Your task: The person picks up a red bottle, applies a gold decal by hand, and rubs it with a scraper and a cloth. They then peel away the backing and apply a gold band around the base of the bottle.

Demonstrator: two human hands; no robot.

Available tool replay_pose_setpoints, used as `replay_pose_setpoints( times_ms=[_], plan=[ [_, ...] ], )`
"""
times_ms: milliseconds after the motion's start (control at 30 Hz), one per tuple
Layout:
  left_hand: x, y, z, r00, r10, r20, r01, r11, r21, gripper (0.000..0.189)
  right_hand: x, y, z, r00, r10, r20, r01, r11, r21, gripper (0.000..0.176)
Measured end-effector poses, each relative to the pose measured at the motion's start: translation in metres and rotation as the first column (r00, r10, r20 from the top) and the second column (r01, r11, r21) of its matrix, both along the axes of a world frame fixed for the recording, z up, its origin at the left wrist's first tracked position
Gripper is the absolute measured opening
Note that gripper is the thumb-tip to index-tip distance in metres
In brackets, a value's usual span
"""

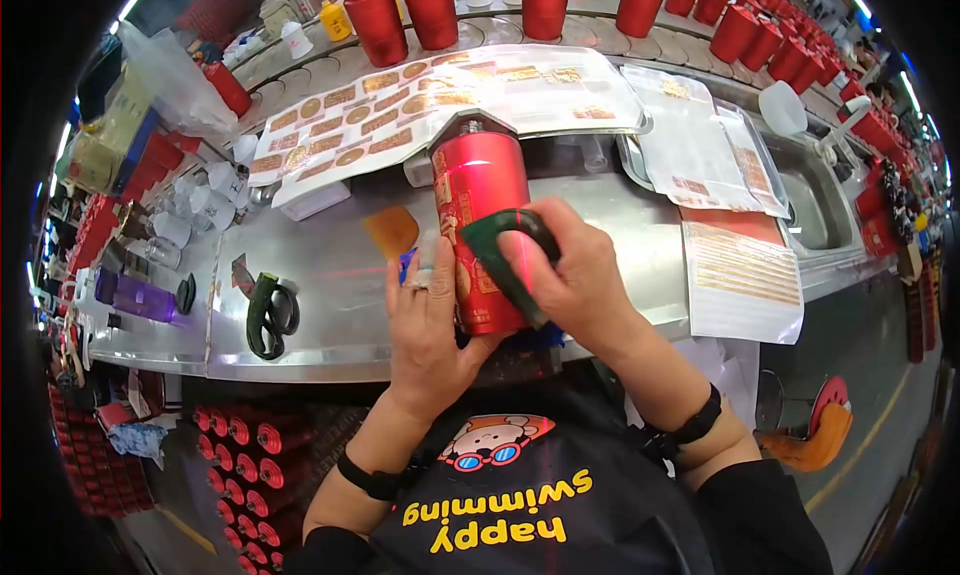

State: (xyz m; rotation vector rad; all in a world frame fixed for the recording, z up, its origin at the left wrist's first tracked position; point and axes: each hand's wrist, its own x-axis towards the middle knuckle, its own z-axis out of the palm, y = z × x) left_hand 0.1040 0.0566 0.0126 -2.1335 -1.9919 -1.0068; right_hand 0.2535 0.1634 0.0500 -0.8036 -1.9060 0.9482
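Observation:
A shiny red metal canister [484, 190] with gold print lies before me, its far end in a dark angular holder [473, 121]. My left hand [428, 310] grips its left side near the close end, fingers wrapped round. In my right hand [585, 265] is a dark green scraper [490, 243] with a black handle, its blade against the canister's printed side. The exact shape of its edge is partly covered by my fingers. An orange flat piece [391, 231] lies left of the canister. A similar dark green looped-handle tool [264, 317] rests farther left on the metal table.
Sheets of gold decals [375, 115] lie across the back of the metal table [330, 320]. More decal sheets [745, 275] and a sink [815, 190] are on the right. Several red canisters [430, 10] stand on a conveyor behind. A purple bottle [143, 297] lies at left.

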Motion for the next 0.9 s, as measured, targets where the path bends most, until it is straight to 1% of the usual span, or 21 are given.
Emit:
replay_pose_setpoints(
  times_ms=[67, 100, 200, 233, 333, 367, 467, 500, 600, 633, 733, 767, 800, 833, 900],
  plan=[
    [0.001, 0.001, -0.003, 1.0, -0.005, 0.005, 0.004, 1.0, 0.01, 0.096, 0.009, 0.0, -0.017, 0.994, -0.041, -0.098, 0.019, 0.977, -0.213, 0.025],
    [0.0, 0.001, -0.005, 1.0, -0.009, 0.009, 0.009, 1.0, 0.016, 0.096, 0.012, -0.001, -0.023, 0.991, -0.071, -0.116, 0.042, 0.971, -0.237, 0.029],
    [-0.001, 0.004, -0.009, 1.0, -0.015, 0.018, 0.015, 0.999, 0.043, 0.096, 0.019, -0.004, -0.042, 0.972, -0.126, -0.201, 0.049, 0.936, -0.348, 0.03],
    [0.0, 0.002, -0.01, 1.0, -0.016, 0.026, 0.014, 0.999, 0.047, 0.096, 0.025, -0.002, -0.056, 0.981, -0.11, -0.16, 0.036, 0.914, -0.404, 0.03],
    [0.001, 0.004, -0.012, 0.999, -0.026, 0.04, 0.021, 0.993, 0.116, 0.097, 0.037, 0.0, -0.064, 0.974, -0.168, -0.149, 0.075, 0.869, -0.489, 0.029],
    [-0.001, 0.005, -0.011, 0.996, -0.039, 0.078, 0.031, 0.994, 0.107, 0.096, 0.035, -0.003, -0.047, 0.933, -0.205, -0.296, 0.004, 0.829, -0.559, 0.028],
    [-0.001, 0.004, -0.018, 0.978, -0.074, 0.195, 0.062, 0.996, 0.069, 0.096, 0.016, -0.009, -0.023, 0.919, -0.141, -0.369, -0.049, 0.886, -0.461, 0.027],
    [-0.003, 0.003, -0.022, 0.97, -0.084, 0.23, 0.073, 0.996, 0.056, 0.095, 0.013, -0.01, -0.03, 0.955, -0.087, -0.285, -0.038, 0.913, -0.406, 0.028],
    [-0.006, 0.007, -0.024, 0.946, -0.103, 0.307, 0.092, 0.995, 0.05, 0.094, 0.021, -0.004, -0.045, 0.968, -0.134, -0.211, 0.048, 0.928, -0.37, 0.029],
    [-0.004, 0.005, -0.025, 0.938, -0.108, 0.331, 0.1, 0.994, 0.042, 0.094, 0.024, -0.002, -0.054, 0.954, -0.117, -0.275, -0.036, 0.868, -0.495, 0.03],
    [-0.006, 0.008, -0.022, 0.939, -0.145, 0.313, 0.121, 0.988, 0.093, 0.096, 0.032, -0.002, -0.056, 0.915, -0.151, -0.374, -0.108, 0.803, -0.586, 0.029],
    [-0.01, 0.01, -0.014, 0.975, -0.163, 0.151, 0.148, 0.983, 0.106, 0.094, 0.032, -0.005, -0.051, 0.883, -0.183, -0.431, -0.14, 0.775, -0.616, 0.027],
    [-0.014, 0.013, 0.002, 0.984, -0.18, -0.012, 0.18, 0.978, 0.11, 0.092, 0.034, -0.004, -0.051, 0.873, -0.182, -0.453, -0.155, 0.776, -0.611, 0.027],
    [-0.014, 0.016, 0.017, 0.967, -0.192, -0.17, 0.212, 0.971, 0.109, 0.091, 0.037, -0.002, -0.051, 0.863, -0.183, -0.47, -0.166, 0.777, -0.608, 0.027],
    [-0.011, 0.024, 0.038, 0.912, -0.281, -0.299, 0.293, 0.956, -0.004, 0.085, 0.042, -0.001, -0.047, 0.846, -0.167, -0.506, -0.21, 0.767, -0.606, 0.025]
  ],
)
